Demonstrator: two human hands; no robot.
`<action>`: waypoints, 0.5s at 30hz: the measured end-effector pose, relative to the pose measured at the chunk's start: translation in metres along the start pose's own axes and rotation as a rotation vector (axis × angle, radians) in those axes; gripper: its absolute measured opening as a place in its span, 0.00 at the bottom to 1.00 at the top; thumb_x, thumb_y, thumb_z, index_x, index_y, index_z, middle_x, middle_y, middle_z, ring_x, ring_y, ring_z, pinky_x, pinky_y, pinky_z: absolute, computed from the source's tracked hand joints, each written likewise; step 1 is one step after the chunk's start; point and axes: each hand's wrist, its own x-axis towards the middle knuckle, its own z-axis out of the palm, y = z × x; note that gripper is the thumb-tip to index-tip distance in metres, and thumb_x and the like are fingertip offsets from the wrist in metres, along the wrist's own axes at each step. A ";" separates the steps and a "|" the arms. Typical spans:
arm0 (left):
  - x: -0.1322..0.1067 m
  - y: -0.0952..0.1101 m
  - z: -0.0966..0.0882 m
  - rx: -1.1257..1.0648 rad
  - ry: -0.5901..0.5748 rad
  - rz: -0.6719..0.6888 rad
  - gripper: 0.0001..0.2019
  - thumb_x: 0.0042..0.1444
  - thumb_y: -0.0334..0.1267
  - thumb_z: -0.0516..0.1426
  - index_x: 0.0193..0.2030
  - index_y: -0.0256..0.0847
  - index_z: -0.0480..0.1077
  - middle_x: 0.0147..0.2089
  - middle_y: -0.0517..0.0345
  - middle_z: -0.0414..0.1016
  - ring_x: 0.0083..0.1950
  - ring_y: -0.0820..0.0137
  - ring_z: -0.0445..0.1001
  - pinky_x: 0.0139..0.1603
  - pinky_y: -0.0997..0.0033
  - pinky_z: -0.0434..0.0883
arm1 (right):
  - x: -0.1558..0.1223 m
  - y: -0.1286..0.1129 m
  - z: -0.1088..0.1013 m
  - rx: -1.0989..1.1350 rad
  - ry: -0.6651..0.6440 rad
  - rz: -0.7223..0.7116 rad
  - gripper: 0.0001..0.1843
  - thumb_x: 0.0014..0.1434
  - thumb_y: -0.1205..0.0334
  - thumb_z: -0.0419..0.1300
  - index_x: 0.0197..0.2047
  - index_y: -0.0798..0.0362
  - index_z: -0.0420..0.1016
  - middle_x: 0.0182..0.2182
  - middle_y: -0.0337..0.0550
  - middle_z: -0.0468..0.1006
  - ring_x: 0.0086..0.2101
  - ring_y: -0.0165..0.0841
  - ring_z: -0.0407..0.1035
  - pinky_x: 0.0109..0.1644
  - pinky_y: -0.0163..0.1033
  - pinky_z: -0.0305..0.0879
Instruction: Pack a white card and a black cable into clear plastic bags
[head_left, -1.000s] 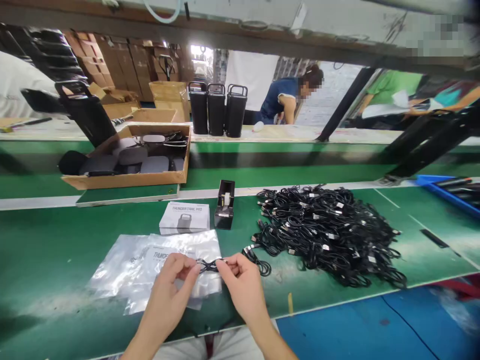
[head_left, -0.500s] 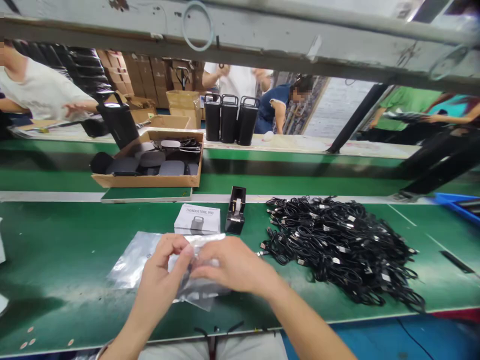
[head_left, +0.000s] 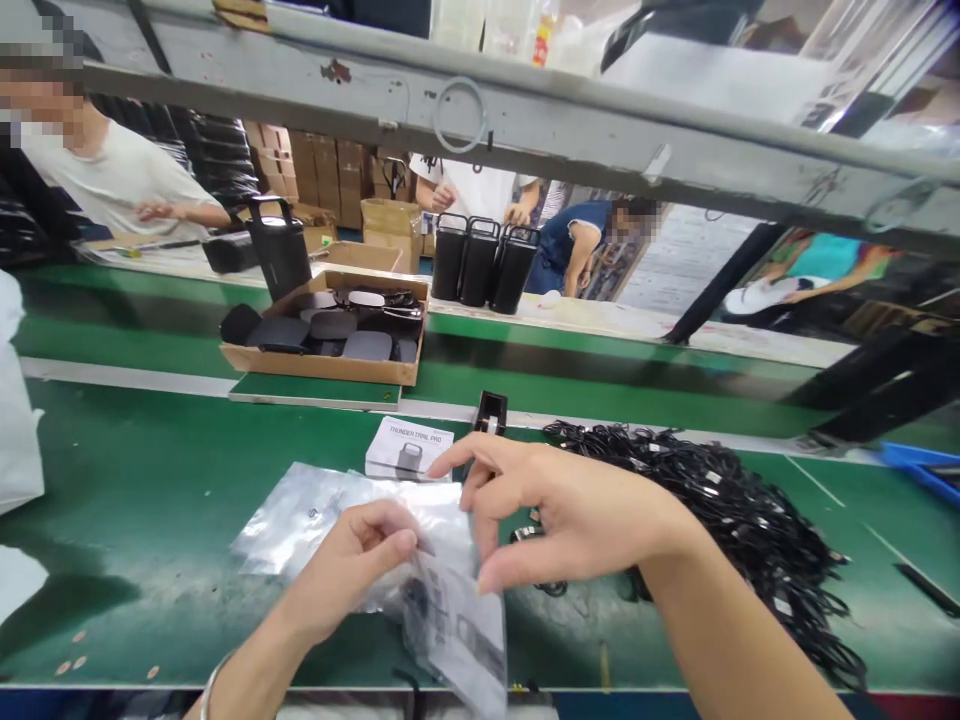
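Note:
My left hand (head_left: 349,565) grips a clear plastic bag (head_left: 450,620) near its upper part, and the bag hangs down towards the bench edge. A dark item shows through the film, too blurred to identify. My right hand (head_left: 570,510) holds the bag's upper edge between thumb and fingers. Behind the hands lies a stack of clear printed bags (head_left: 315,520). Beyond it sit a white Thunder Trail Pro card (head_left: 409,448) and a black tape dispenser (head_left: 489,412). A heap of black cables (head_left: 739,525) lies to the right, partly hidden by my right forearm.
A cardboard tray (head_left: 322,340) of dark pouches and several black cylindrical cases (head_left: 480,265) stand beyond the green bench (head_left: 135,500). A steel beam (head_left: 450,100) crosses overhead. Co-workers (head_left: 112,185) stand beyond. A white bag (head_left: 11,400) lies left; a blue tray (head_left: 922,470) lies right.
The small black cable bundle held between my fingers is gone from view, and a bag is now raised between my hands with a dark item inside. My right hand has moved right; the view has tilted.

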 end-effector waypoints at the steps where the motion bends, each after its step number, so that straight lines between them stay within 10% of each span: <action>1: -0.001 0.001 0.001 0.071 0.020 0.009 0.12 0.51 0.46 0.57 0.28 0.40 0.73 0.26 0.60 0.74 0.30 0.73 0.70 0.33 0.77 0.65 | -0.006 0.003 0.001 0.005 0.007 0.025 0.05 0.50 0.61 0.63 0.26 0.54 0.74 0.52 0.44 0.64 0.48 0.34 0.63 0.43 0.32 0.63; 5: -0.005 0.006 0.005 0.261 0.137 0.032 0.14 0.55 0.46 0.52 0.31 0.42 0.75 0.31 0.59 0.77 0.34 0.70 0.72 0.38 0.75 0.68 | -0.026 0.018 0.021 0.054 0.206 0.239 0.04 0.52 0.62 0.61 0.34 0.51 0.72 0.49 0.42 0.67 0.42 0.31 0.66 0.46 0.35 0.62; 9: 0.000 0.002 0.007 0.328 0.311 0.039 0.12 0.54 0.45 0.53 0.32 0.43 0.75 0.34 0.59 0.78 0.36 0.68 0.73 0.38 0.74 0.70 | -0.026 0.042 0.063 0.226 0.455 0.457 0.36 0.39 0.59 0.69 0.53 0.48 0.63 0.43 0.41 0.72 0.39 0.33 0.66 0.41 0.36 0.64; 12: 0.006 -0.005 0.004 0.348 0.324 0.040 0.08 0.49 0.41 0.57 0.33 0.43 0.75 0.34 0.59 0.79 0.36 0.67 0.74 0.37 0.73 0.71 | -0.018 0.059 0.090 0.314 0.558 0.534 0.09 0.50 0.60 0.61 0.36 0.52 0.74 0.31 0.39 0.76 0.32 0.31 0.68 0.35 0.35 0.63; 15: 0.008 -0.009 0.001 0.368 0.291 0.047 0.06 0.47 0.36 0.57 0.30 0.44 0.76 0.35 0.59 0.79 0.38 0.65 0.75 0.40 0.71 0.71 | -0.013 0.069 0.101 0.328 0.642 0.471 0.07 0.54 0.66 0.56 0.31 0.53 0.76 0.29 0.40 0.77 0.31 0.30 0.69 0.36 0.35 0.63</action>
